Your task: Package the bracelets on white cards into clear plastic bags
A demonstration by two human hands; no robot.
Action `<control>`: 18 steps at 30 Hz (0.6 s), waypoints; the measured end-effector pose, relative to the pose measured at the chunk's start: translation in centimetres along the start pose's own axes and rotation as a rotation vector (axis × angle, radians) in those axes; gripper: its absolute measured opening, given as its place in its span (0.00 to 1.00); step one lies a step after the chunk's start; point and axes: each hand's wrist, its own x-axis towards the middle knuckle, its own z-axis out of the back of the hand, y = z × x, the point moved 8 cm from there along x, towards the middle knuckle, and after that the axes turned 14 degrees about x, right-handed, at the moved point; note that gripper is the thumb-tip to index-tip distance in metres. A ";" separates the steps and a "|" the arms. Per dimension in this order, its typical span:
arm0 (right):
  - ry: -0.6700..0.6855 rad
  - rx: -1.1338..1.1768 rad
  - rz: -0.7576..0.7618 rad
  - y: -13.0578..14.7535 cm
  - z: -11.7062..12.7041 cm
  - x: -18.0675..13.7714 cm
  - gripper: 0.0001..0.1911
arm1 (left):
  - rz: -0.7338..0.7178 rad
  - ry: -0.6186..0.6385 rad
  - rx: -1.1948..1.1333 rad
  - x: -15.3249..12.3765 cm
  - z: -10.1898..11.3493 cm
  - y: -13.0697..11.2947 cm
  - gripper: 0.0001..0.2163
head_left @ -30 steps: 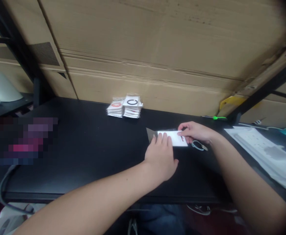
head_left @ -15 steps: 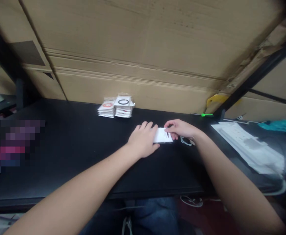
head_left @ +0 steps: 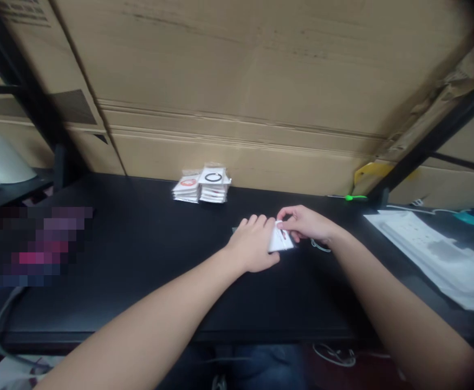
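Note:
Across the middle of the black desktop, my left hand [head_left: 253, 244] lies palm down with its fingers stretched out over a small white card packet [head_left: 278, 241]. Much of the packet is hidden beneath that hand. At the packet's upper right end, my right hand [head_left: 304, 223] pinches its edge between thumb and fingers. Dark print shows near the pinched end, and a bit of clear film appears left of my left hand. Around my right wrist is a thin light band [head_left: 320, 246].
Two stacks of bagged cards stand by the cardboard wall: one with an orange ring [head_left: 188, 182], one with a black ring [head_left: 213, 177]. White papers [head_left: 427, 254] lie right. A green-handled tool [head_left: 354, 197] lies at the back. A white bottle [head_left: 3, 154] stands far left.
My left hand covers more of the packet, whose visible end now looks tilted. My right hand still pinches its edge. The whole view has shifted slightly left.

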 end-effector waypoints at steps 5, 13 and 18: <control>0.057 -0.091 0.029 0.5 0.5 -0.1 0.18 | 0.164 -0.049 0.046 -0.8 0.0 -0.6 0.27; -0.126 -0.319 -0.358 -7.4 12.3 -4.1 0.26 | 0.138 -0.050 0.063 -1.5 -0.5 -2.0 0.33; -0.040 -0.225 -0.376 -8.2 10.0 -3.3 0.17 | 0.136 -0.045 0.041 -1.5 -0.7 -1.9 0.33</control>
